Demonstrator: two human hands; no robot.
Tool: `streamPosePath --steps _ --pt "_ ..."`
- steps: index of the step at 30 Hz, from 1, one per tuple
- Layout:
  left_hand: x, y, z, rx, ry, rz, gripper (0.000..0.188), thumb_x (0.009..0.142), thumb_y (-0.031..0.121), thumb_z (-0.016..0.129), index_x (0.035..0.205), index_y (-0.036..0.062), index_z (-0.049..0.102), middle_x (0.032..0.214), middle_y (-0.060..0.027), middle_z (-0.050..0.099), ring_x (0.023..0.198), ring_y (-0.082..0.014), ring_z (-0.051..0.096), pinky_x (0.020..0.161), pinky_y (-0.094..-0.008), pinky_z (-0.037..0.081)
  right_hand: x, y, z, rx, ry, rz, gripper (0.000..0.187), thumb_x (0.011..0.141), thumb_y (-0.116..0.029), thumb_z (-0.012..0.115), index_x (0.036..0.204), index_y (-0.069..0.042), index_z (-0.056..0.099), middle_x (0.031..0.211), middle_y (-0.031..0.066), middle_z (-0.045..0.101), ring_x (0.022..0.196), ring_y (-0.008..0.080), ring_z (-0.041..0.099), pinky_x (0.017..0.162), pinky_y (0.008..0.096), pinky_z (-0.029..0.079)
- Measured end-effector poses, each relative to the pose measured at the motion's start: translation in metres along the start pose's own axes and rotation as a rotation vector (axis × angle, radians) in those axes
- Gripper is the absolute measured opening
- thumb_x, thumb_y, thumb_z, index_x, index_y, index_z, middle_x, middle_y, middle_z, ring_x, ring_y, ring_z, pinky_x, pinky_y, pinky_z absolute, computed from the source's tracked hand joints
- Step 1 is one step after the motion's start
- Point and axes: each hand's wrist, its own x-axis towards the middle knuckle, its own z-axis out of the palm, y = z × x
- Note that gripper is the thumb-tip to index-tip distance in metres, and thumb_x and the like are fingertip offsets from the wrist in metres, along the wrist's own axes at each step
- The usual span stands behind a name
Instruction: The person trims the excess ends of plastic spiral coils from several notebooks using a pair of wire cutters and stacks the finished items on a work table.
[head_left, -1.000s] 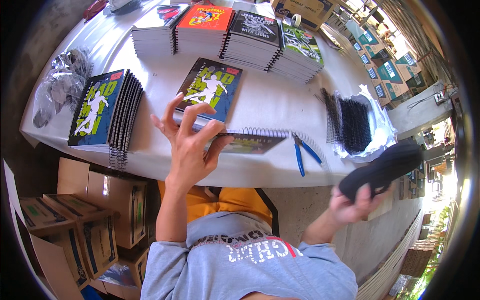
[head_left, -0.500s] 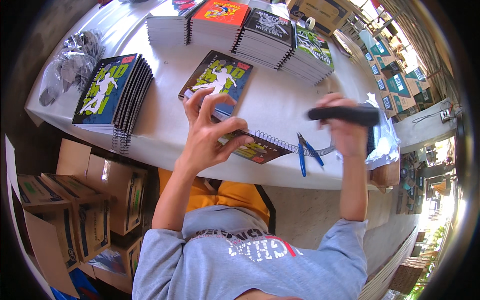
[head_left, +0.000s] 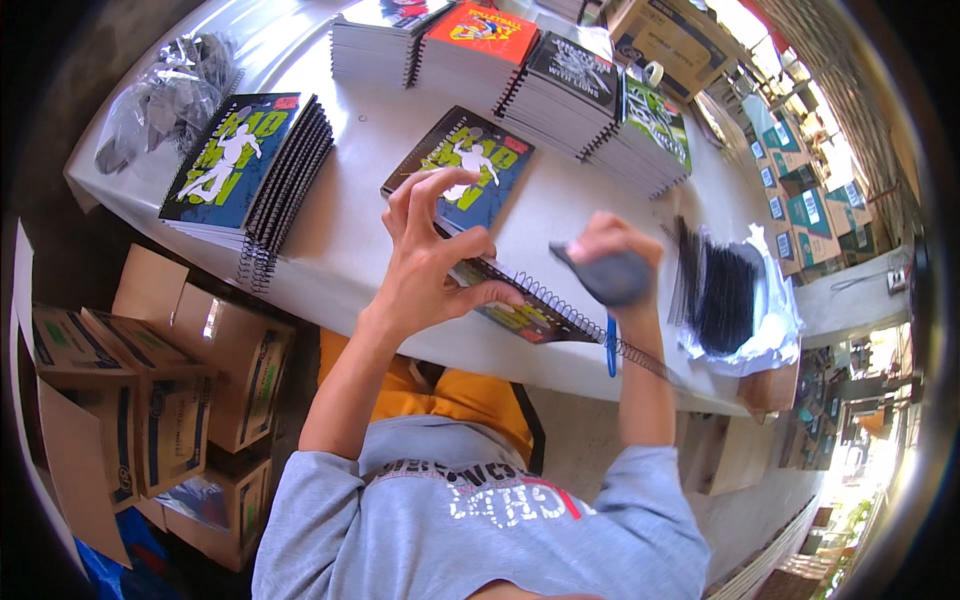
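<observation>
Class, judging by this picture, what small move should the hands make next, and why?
Probably bring the dark, rounded handheld tool in the right hand down to the thin dark spiral coil: the left hand pinches the tilted, dark-covered notebook, and the coil's tail juts beyond the notebook's edge.

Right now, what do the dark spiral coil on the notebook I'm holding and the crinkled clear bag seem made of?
The dark spiral coil looks like smooth plastic or coated wire; its slim, even loops fit either. The crinkled clear bag appears to be thin, glossy plastic film: its folds glint and it's see-through.
</observation>
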Motion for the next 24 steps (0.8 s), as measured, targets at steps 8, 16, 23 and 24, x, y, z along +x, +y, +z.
streamPosePath --steps 8,16,23,24 --pt "0.001 -0.008 0.005 -0.045 0.050 -0.068 0.048 0.044 0.046 0.083 0.071 0.0134 0.061 0.125 -0.0139 0.036 0.114 -0.0361 0.031 0.095 -0.0451 0.027 0.006 -0.001 0.004 0.227 -0.212 -0.301 0.028 0.060 0.012 0.065 0.082 -0.004 0.070 0.081 0.0089 0.066 0.076 0.0190 0.063 0.069 0.0299 0.050" --pt "-0.004 -0.018 0.006 -0.148 0.093 -0.153 0.056 0.037 0.042 0.088 0.074 0.0117 0.058 0.119 -0.0136 0.031 0.098 -0.0288 0.037 0.084 -0.0389 0.039 0.024 -0.005 0.015 -0.044 -0.306 -0.164 0.028 0.061 0.008 0.066 0.084 -0.008 0.071 0.078 0.0092 0.064 0.070 0.0183 0.061 0.067 0.0270 0.048" --pt "-0.003 -0.019 0.009 -0.186 0.124 -0.136 0.057 0.040 0.040 0.090 0.074 0.0103 0.056 0.112 -0.0102 0.030 0.090 -0.0246 0.037 0.076 -0.0354 0.042 0.031 -0.015 0.017 0.006 -0.234 -0.117 0.027 0.060 0.011 0.063 0.083 -0.003 0.070 0.077 0.0059 0.062 0.072 0.0150 0.060 0.066 0.0270 0.049" --pt "-0.004 -0.019 0.009 -0.189 0.123 -0.132 0.057 0.040 0.040 0.090 0.073 0.0099 0.056 0.112 -0.0104 0.029 0.090 -0.0238 0.037 0.075 -0.0353 0.042 0.030 -0.007 0.016 0.004 -0.226 -0.117 0.027 0.060 0.011 0.063 0.083 -0.003 0.070 0.077 0.0059 0.062 0.072 0.0150 0.060 0.066 0.0270 0.049"
